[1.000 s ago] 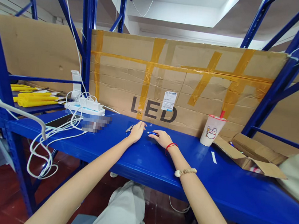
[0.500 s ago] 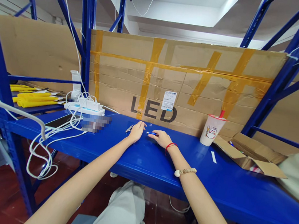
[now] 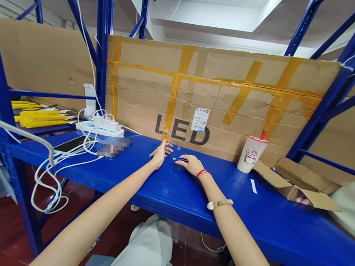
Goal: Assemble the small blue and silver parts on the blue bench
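Over the back middle of the blue table (image 3: 163, 192), my left hand (image 3: 160, 155) is on edge with its fingers apart. A small metallic object (image 3: 151, 154) lies just left of it, partly hidden by the hand. To its right, my right hand (image 3: 192, 164) is closed on a slim blue pen-like object (image 3: 178, 159), whose end points left towards my left hand. A gap separates the two hands. Tiny clear bits (image 3: 178, 147) lie on the tabletop near the cardboard.
White cables (image 3: 58, 169) and a power strip (image 3: 99, 129) are at the left, beside a dark phone (image 3: 69, 143) and yellow-handled tools (image 3: 43, 118). Rightward stand a lidded cup (image 3: 251, 155) and an open carton (image 3: 298, 184). A cardboard panel (image 3: 144, 89) closes the back.
My left hand has turned more upright and its fingers have spread apart. My right hand has stayed almost still with the blue object in it.
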